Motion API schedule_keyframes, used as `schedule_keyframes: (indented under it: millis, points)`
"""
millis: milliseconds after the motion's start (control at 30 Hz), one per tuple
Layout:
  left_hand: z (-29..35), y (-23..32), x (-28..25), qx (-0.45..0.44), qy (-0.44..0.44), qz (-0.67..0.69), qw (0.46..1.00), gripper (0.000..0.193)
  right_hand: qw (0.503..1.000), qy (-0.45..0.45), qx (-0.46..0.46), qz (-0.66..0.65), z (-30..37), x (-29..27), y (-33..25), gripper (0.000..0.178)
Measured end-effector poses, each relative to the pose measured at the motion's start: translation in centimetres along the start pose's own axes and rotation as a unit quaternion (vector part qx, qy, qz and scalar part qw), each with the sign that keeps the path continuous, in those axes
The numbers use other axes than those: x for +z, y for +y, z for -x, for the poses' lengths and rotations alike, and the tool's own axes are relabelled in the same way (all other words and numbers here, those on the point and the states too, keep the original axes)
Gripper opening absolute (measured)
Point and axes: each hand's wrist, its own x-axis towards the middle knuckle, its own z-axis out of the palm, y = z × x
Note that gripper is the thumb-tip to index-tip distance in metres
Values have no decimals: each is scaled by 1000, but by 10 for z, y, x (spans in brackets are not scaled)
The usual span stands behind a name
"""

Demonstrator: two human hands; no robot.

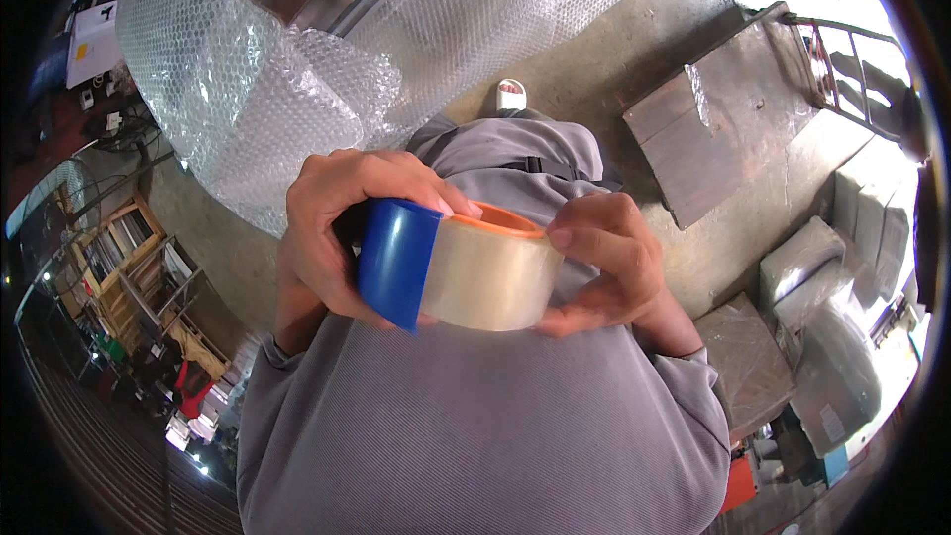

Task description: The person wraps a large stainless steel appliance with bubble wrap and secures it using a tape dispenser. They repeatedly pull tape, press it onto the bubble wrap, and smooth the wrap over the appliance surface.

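Close in front of my chest I hold a wide roll of clear packing tape (492,277) with an orange core (505,219). A blue piece (396,260) with a straight edge curves over the roll's left side; whether it is tape or part of a dispenser I cannot tell. My left hand (342,223) is closed around the blue side, thumb and fingers at its top and bottom. My right hand (614,263) grips the right side of the roll, with finger and thumb on its upper rim and lower edge.
A large sheet of bubble wrap (258,89) spreads across the far left and far middle. To the right stands a flat brown board or table (723,114) beside a metal frame (852,69). Wrapped packages (743,362) are stacked at the right; wooden shelving (124,248) stands at the left.
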Motion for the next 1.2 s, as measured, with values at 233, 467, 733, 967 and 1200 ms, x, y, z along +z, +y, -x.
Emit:
schedule_keyframes:
  millis: [233,467,733,967,1200]
  points:
    - [-2,1,-3,-8,-31,-28,999,77,998,-50,-30,-7,-8,-2,6,53]
    - [-3,0,-1,-28,-38,-38,998,78,991,-121,-50,-38,-17,-8,16,46]
    - [-3,-1,0,-40,-24,-48,998,75,989,-127,-36,-69,-23,-6,18,53]
    - [-5,-2,0,-59,-32,-57,996,74,981,-192,0,-42,-26,-14,17,63]
    - [-1,-7,-5,-69,-39,-20,997,76,973,-224,22,-47,-33,-17,16,66]
